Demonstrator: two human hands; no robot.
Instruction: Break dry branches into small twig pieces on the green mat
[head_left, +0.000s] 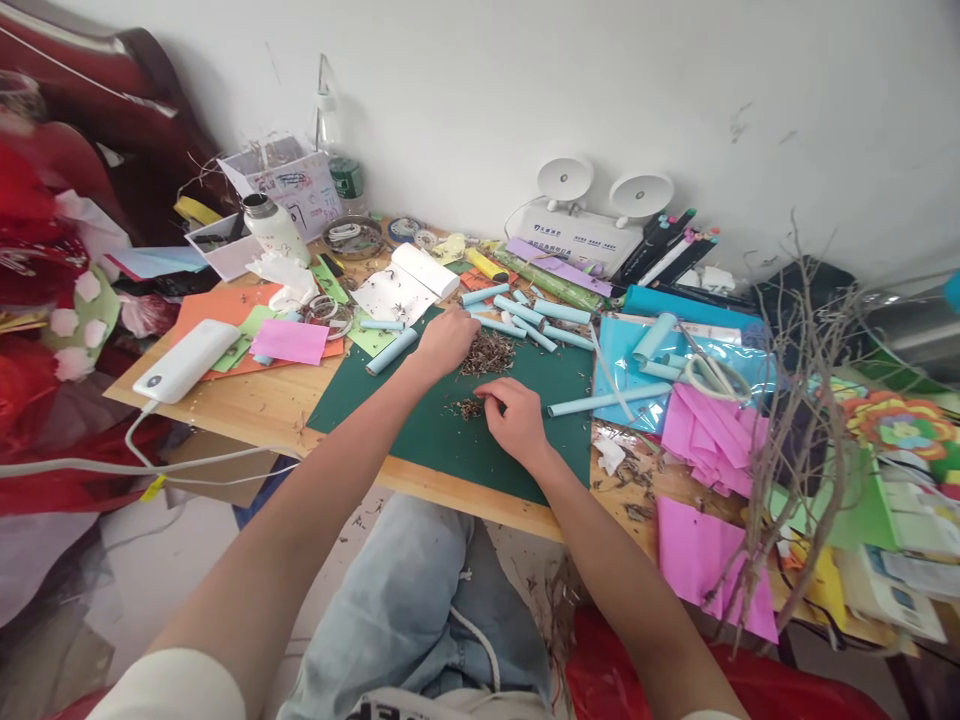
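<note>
On a dark green mat (442, 430) lies a heap of dry brown crumbled bits (487, 355), with a smaller scatter of brown bits (469, 408) just in front of it. My left hand (448, 343) is at the heap's left edge, its fingers curled and closed; whatever they may grip is hidden. Close to the smaller scatter, my right hand (516, 418) rests with bent fingers and a gap between thumb and forefinger, nothing visible in it. Several light blue paper tubes (525, 312) lie behind the heap. One tube (392, 352) is left of my left hand, another (609, 400) right of my right hand.
White paper roll (424, 270), pink paper (289, 341) and a white power bank (187, 360) with a cable are at left. A bottle (274, 228) stands behind. Bare branches (806, 400), pink crepe paper (712, 435) and a blue packet (619, 350) crowd the right. An emergency lamp (581, 235) stands against the wall.
</note>
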